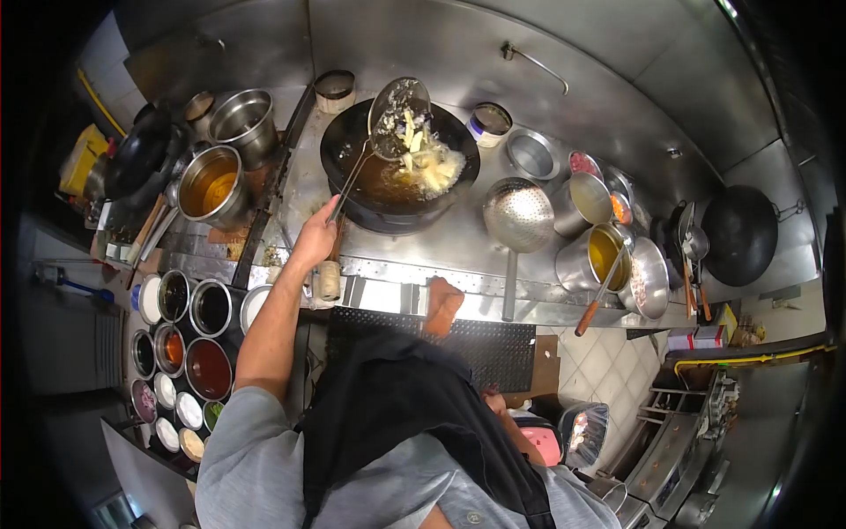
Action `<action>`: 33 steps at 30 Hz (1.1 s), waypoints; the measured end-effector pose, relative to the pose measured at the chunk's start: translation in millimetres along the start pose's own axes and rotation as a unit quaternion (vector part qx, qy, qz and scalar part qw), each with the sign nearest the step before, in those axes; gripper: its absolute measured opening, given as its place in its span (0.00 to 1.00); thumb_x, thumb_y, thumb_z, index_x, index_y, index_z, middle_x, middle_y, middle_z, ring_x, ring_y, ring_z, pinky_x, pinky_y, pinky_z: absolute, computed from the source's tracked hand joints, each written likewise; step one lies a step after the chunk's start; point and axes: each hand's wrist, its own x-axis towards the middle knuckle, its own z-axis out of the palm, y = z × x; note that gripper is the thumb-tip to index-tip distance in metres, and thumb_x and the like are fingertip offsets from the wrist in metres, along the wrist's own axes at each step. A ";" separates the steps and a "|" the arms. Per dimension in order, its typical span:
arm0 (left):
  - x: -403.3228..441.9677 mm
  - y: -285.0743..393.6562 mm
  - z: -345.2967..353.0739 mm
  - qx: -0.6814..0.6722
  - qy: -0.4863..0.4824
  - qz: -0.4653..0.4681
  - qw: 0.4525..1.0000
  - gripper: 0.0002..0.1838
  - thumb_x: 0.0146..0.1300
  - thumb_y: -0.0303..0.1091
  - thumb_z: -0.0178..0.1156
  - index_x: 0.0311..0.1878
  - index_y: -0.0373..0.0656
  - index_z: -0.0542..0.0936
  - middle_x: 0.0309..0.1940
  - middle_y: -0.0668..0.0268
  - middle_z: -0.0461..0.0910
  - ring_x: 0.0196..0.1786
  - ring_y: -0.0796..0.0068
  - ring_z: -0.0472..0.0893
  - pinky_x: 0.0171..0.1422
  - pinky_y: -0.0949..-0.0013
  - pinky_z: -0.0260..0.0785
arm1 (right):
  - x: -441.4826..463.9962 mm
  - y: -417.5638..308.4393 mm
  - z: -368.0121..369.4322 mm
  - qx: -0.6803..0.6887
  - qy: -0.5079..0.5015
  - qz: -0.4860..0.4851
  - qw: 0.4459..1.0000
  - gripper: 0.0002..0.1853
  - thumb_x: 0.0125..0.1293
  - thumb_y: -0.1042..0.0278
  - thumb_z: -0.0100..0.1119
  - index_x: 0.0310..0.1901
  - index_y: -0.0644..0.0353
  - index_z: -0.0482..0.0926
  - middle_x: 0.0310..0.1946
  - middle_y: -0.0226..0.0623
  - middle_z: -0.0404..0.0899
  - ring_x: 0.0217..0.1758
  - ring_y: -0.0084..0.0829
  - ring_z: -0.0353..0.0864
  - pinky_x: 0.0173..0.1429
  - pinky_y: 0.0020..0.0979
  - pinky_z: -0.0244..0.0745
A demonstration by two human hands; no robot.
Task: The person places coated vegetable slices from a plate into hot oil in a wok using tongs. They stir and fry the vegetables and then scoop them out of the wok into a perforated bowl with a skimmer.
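My left hand [315, 236] is wrapped round the long handle of a wire strainer [384, 113]. Tilted over a black wok [342, 141], the strainer has pale crumbs clinging to its mesh. Pale strips [412, 132] show at its lower edge, some seemingly in mid-air. Below them, brown oil [388, 181] foams white around more pale food [438, 169] on the wok's right side. My right hand [494, 401] hangs low beside the black apron [397, 397], away from the stove. It is small and partly hidden, so its fingers cannot be made out.
A perforated ladle [518, 216] and several metal pots stand right of the wok. Leftward are a pot of yellow oil [211, 185] and several sauce containers [210, 368]. An orange cloth [442, 306] hangs over the counter's front edge. A lined bin [586, 432] stands lower right.
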 end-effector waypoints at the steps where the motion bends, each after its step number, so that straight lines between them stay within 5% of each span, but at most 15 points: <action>1: -1.0 0.2 -3.4 -0.016 -0.005 -0.006 1.000 0.28 0.66 0.23 0.48 0.71 0.42 0.65 0.63 0.47 0.73 0.67 0.56 0.72 0.70 0.68 0.61 | -0.1 -5.5 0.7 -0.024 -0.006 0.003 1.000 0.11 0.65 0.68 0.48 0.44 0.58 0.78 0.25 0.31 0.76 0.23 0.25 0.73 0.22 0.28 0.68; 5: -5.6 -1.3 -11.0 0.006 0.017 0.020 1.000 0.28 0.66 0.23 0.48 0.71 0.43 0.65 0.62 0.46 0.73 0.66 0.55 0.73 0.70 0.67 0.61 | -16.9 -74.3 7.1 0.028 0.052 0.118 0.991 0.13 0.64 0.67 0.50 0.47 0.58 0.79 0.25 0.31 0.76 0.23 0.25 0.72 0.22 0.28 0.68; 11: -11.5 48.0 -35.0 0.118 -0.046 -0.133 0.983 0.29 0.67 0.24 0.49 0.72 0.52 0.65 0.58 0.45 0.76 0.60 0.53 0.77 0.65 0.64 0.67 | -6.5 -102.8 -1.9 0.018 0.051 0.137 0.989 0.16 0.66 0.67 0.50 0.54 0.57 0.77 0.30 0.32 0.79 0.25 0.26 0.76 0.23 0.29 0.69; 17: 8.1 -8.2 -17.6 0.079 0.070 0.090 0.990 0.29 0.67 0.26 0.49 0.72 0.54 0.66 0.46 0.47 0.83 0.45 0.56 0.83 0.53 0.63 0.73 | 4.9 -100.9 -4.2 0.098 0.089 0.144 0.981 0.17 0.67 0.68 0.49 0.56 0.58 0.75 0.31 0.33 0.80 0.27 0.27 0.78 0.24 0.31 0.71; 20: 12.4 -6.8 -15.7 -0.098 0.019 -0.025 0.995 0.30 0.65 0.22 0.47 0.72 0.48 0.66 0.42 0.59 0.83 0.32 0.72 0.80 0.41 0.72 0.73 | 0.4 -98.1 -5.4 0.090 0.069 0.133 0.985 0.17 0.66 0.68 0.50 0.54 0.61 0.76 0.29 0.32 0.80 0.28 0.26 0.78 0.29 0.30 0.73; 24: 20.2 29.1 -37.5 -0.218 -0.031 -0.233 0.947 0.29 0.65 0.25 0.47 0.72 0.50 0.67 0.32 0.66 0.80 0.30 0.79 0.75 0.40 0.71 0.72 | 1.1 -64.1 -0.2 0.081 0.086 0.049 0.992 0.17 0.65 0.67 0.51 0.51 0.67 0.79 0.30 0.33 0.81 0.29 0.26 0.79 0.34 0.27 0.74; 26: 39.4 34.9 -48.6 -0.167 0.005 -0.209 0.964 0.29 0.65 0.25 0.47 0.71 0.49 0.68 0.31 0.68 0.79 0.28 0.81 0.74 0.37 0.71 0.71 | 0.5 -50.5 1.9 0.058 0.103 0.031 0.992 0.17 0.65 0.66 0.52 0.49 0.69 0.80 0.31 0.34 0.82 0.29 0.26 0.79 0.35 0.26 0.74; 28: 89.8 -11.7 -59.0 0.072 0.134 0.006 0.988 0.28 0.63 0.27 0.49 0.68 0.50 0.71 0.38 0.54 0.83 0.38 0.58 0.82 0.47 0.60 0.74 | -8.1 -53.7 2.8 0.057 0.113 0.049 0.991 0.18 0.64 0.66 0.53 0.50 0.70 0.79 0.33 0.35 0.83 0.31 0.27 0.80 0.36 0.27 0.75; 29: 117.0 -33.6 -66.6 0.192 0.200 0.117 0.954 0.28 0.62 0.29 0.49 0.67 0.51 0.73 0.42 0.49 0.83 0.44 0.49 0.83 0.52 0.55 0.74 | -13.5 -54.5 3.0 0.057 0.117 0.059 0.990 0.19 0.64 0.65 0.53 0.51 0.70 0.79 0.34 0.36 0.83 0.32 0.27 0.81 0.36 0.28 0.75; 30: 123.1 7.6 -80.0 0.202 0.168 -0.009 0.965 0.27 0.60 0.32 0.51 0.65 0.53 0.74 0.49 0.45 0.79 0.53 0.41 0.77 0.60 0.51 0.70 | 5.4 -0.5 10.5 -0.066 0.102 -0.075 0.990 0.19 0.64 0.65 0.53 0.51 0.70 0.78 0.34 0.36 0.83 0.32 0.27 0.81 0.37 0.28 0.75; 32: 156.2 19.8 -92.7 0.319 0.155 -0.057 0.933 0.25 0.64 0.36 0.50 0.66 0.55 0.73 0.51 0.47 0.80 0.54 0.45 0.79 0.58 0.50 0.71 | 43.4 106.1 24.7 -0.330 0.172 -0.341 0.863 0.20 0.64 0.64 0.53 0.52 0.71 0.78 0.34 0.37 0.84 0.33 0.26 0.81 0.38 0.28 0.76; 33: 179.1 9.1 -94.6 0.348 0.141 -0.074 0.924 0.25 0.66 0.37 0.48 0.67 0.56 0.72 0.51 0.48 0.80 0.54 0.46 0.80 0.58 0.50 0.71 | 33.4 94.4 32.2 -0.151 0.136 -0.198 0.959 0.19 0.64 0.64 0.53 0.51 0.71 0.78 0.34 0.38 0.84 0.34 0.26 0.82 0.38 0.28 0.76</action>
